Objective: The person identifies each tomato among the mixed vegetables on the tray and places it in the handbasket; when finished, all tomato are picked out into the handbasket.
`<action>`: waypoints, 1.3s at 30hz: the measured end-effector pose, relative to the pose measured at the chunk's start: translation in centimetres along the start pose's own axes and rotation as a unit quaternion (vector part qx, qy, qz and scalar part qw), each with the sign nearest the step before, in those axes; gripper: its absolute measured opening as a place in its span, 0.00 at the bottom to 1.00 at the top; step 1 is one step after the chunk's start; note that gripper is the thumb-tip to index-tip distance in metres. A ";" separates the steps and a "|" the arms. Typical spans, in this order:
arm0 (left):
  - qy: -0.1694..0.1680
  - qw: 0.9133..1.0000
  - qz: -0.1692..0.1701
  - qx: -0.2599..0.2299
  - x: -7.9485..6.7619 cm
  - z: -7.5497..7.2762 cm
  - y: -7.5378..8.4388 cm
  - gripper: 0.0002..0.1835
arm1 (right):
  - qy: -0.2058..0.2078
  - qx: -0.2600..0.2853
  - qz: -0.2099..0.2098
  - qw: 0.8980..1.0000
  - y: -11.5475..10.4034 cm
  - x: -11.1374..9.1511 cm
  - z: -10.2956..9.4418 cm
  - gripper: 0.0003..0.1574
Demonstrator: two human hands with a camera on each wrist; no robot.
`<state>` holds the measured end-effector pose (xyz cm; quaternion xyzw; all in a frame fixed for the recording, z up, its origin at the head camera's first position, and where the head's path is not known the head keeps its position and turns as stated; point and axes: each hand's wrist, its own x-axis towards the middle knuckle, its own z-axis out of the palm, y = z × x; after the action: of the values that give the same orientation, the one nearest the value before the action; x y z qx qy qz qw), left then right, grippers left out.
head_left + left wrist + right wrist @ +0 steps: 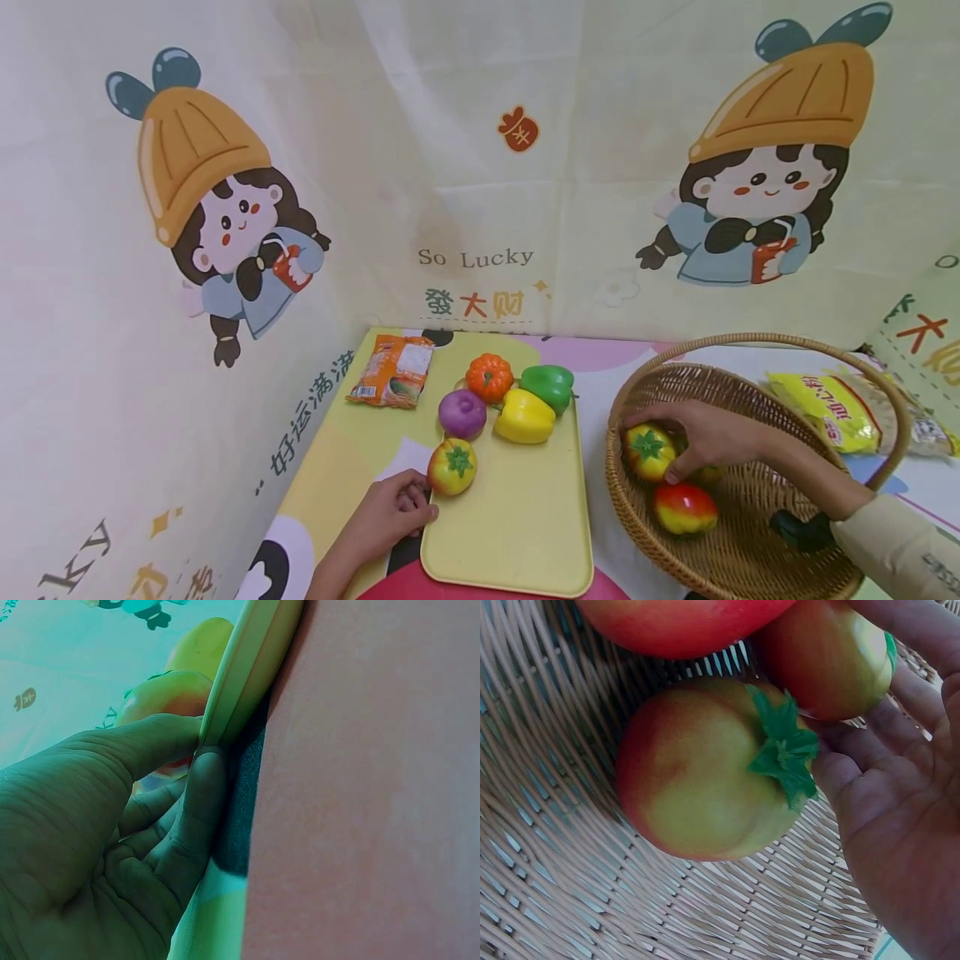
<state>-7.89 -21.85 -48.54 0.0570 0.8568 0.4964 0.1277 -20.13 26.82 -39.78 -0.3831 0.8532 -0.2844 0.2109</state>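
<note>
My left hand pinches the left rim of a yellow tray between thumb and fingers; the left wrist view shows this pinch closely. Just beside that hand, a yellow-red tomato with a green star-shaped top lies at the tray's left edge. Inside a wicker basket, my right hand holds another yellow-red tomato, thumb on one side and fingers over the other. A red-and-yellow fruit lies close by. One more leafy-topped tomato shows in the right wrist view, mostly covered by the hand from above.
At the tray's far end sit an orange pumpkin, a purple onion, a green pepper and a yellow pepper. An orange packet lies back left. Yellow bags lie behind the basket, whose handle arches above it.
</note>
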 end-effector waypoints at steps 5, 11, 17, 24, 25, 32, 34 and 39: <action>0.000 1.000 0.003 -0.007 -0.2 -0.1 0.3 0.19 | 0.000 -0.012 0.005 1.000 -0.3 0.0 -0.3 0.44; -0.001 1.000 -0.004 -0.013 -0.3 0.0 0.5 0.19 | 0.006 -0.035 0.014 0.999 -1.2 -0.3 -1.0 0.45; 0.000 1.000 0.001 -0.015 -0.2 0.0 0.5 0.19 | 0.069 -0.087 0.031 0.993 -4.0 -2.0 -2.4 0.42; -0.002 1.000 0.000 -0.006 -0.2 -0.1 0.4 0.19 | 0.198 -0.140 -0.005 0.970 -10.1 -4.6 -1.8 0.41; -0.002 1.000 0.001 -0.004 -0.2 -0.1 0.4 0.19 | 0.216 -0.139 -0.025 0.966 -11.2 -4.8 -1.3 0.43; 0.002 1.000 0.006 -0.003 -0.3 -0.3 0.4 0.18 | 0.318 -0.044 -0.093 0.942 -17.9 -3.3 4.0 0.47; 0.001 1.000 0.008 -0.007 -0.3 -0.2 0.4 0.18 | 0.330 -0.010 -0.109 0.938 -18.9 -2.1 5.7 0.46; 0.003 1.000 0.008 -0.001 -0.2 -0.1 0.4 0.18 | 0.357 0.057 -0.141 0.922 -19.9 1.6 9.6 0.43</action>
<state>-7.71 -21.75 -48.12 0.0627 0.8560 0.4986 0.1215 -4.89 11.62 -34.34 -0.3595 0.7916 -0.4772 -0.1281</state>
